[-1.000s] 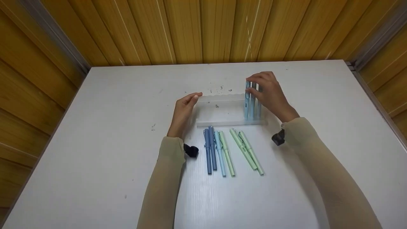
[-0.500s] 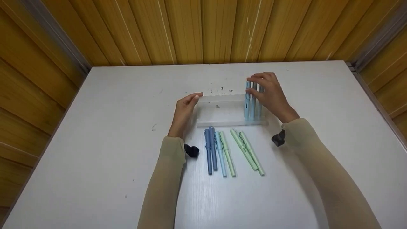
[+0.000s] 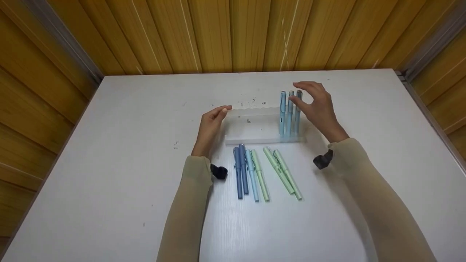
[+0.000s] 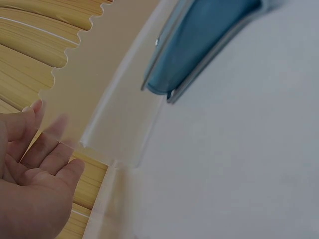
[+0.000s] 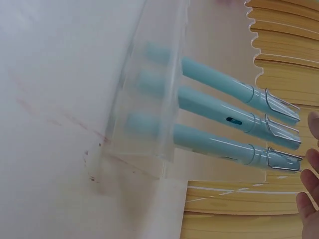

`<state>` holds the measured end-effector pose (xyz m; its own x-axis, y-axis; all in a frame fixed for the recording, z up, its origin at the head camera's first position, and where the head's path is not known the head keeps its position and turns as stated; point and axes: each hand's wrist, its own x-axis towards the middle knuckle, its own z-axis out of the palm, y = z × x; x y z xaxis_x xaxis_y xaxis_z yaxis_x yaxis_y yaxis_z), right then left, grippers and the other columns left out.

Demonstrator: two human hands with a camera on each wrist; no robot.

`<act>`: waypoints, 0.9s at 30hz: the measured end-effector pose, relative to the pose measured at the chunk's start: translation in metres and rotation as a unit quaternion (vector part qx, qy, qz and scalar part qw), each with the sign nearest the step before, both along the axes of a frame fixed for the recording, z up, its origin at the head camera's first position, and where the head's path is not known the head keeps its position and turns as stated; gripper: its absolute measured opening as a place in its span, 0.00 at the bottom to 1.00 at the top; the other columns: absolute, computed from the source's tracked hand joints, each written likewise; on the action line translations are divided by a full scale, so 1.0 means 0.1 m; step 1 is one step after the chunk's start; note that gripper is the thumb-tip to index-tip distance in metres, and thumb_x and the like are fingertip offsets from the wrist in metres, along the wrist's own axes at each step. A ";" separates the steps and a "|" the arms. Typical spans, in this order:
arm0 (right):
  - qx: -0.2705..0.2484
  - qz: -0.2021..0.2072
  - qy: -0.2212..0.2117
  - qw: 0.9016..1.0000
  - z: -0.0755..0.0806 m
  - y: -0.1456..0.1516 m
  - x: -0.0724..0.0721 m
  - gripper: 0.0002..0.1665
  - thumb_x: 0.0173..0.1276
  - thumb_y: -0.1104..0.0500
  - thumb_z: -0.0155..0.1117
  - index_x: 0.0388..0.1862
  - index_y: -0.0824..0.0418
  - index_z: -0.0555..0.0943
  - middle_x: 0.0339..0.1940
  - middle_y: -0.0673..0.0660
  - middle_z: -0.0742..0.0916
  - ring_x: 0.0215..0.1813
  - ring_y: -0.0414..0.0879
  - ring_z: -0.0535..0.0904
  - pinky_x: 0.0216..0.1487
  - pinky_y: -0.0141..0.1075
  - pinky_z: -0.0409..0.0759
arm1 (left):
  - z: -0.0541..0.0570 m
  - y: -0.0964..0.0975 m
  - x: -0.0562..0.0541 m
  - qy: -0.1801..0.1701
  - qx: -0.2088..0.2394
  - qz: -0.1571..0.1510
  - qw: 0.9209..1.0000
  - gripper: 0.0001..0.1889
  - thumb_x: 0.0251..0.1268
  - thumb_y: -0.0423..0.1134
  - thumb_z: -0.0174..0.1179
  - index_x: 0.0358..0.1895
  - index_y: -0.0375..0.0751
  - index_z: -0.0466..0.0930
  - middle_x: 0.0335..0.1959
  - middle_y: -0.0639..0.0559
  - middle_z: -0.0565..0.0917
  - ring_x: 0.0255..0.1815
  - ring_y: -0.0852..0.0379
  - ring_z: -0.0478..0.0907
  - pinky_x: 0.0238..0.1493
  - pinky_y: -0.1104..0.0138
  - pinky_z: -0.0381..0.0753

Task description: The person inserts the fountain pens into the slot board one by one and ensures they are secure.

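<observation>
A translucent pen rack (image 3: 255,140) with a scalloped back edge stands on the table. Three light blue pens (image 3: 282,112) stand upright side by side at its right end, clips near the top. My left hand (image 3: 212,125) pinches the rack's left back corner; in the left wrist view some fingertips (image 4: 61,124) show through the clear sheet. Beside the tops of the pens, my right hand (image 3: 319,109) is spread with thumb and fingers apart, holding nothing. The right wrist view shows the pens (image 5: 214,104) in the rack, their capped ends pointing toward the fingers.
In front of the rack lie two dark blue pens (image 3: 241,171), one light blue pen (image 3: 252,176) and a green pen (image 3: 260,176). Two more green pens (image 3: 283,174) lie crossed to their right. A wood-patterned wall (image 3: 247,36) rises behind the white table (image 3: 127,163).
My right hand has let go of the leftmost standing pen and moved a little right, its fingers opening. The left hand keeps its place on the rack.
</observation>
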<state>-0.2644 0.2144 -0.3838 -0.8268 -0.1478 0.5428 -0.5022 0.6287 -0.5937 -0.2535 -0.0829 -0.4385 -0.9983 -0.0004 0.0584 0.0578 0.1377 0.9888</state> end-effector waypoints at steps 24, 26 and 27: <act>-0.087 0.074 -0.228 0.967 0.00 -0.35 0.52 0.20 0.64 0.53 0.68 0.53 0.58 0.83 0.46 0.56 0.87 0.43 0.41 0.81 0.45 0.22 0.79 | 0.02 0.00 -0.02 -0.026 -0.005 0.014 1.000 0.16 0.71 0.47 0.54 0.54 0.45 0.82 0.59 0.52 0.81 0.66 0.56 0.71 0.70 0.60 0.66; -0.082 0.083 -0.265 0.957 -0.01 -0.40 0.55 0.20 0.64 0.52 0.69 0.53 0.58 0.83 0.47 0.56 0.87 0.42 0.42 0.82 0.43 0.24 0.80 | 0.02 0.00 -0.02 -0.025 -0.009 0.014 1.000 0.16 0.71 0.47 0.54 0.54 0.45 0.82 0.59 0.53 0.81 0.66 0.56 0.72 0.70 0.60 0.67; -0.082 0.089 -0.283 0.952 -0.01 -0.42 0.57 0.21 0.63 0.53 0.69 0.54 0.58 0.82 0.47 0.57 0.87 0.42 0.43 0.83 0.43 0.25 0.80 | 0.02 0.00 -0.02 -0.024 -0.010 0.014 1.000 0.16 0.71 0.48 0.54 0.54 0.45 0.82 0.59 0.53 0.81 0.66 0.56 0.72 0.70 0.61 0.67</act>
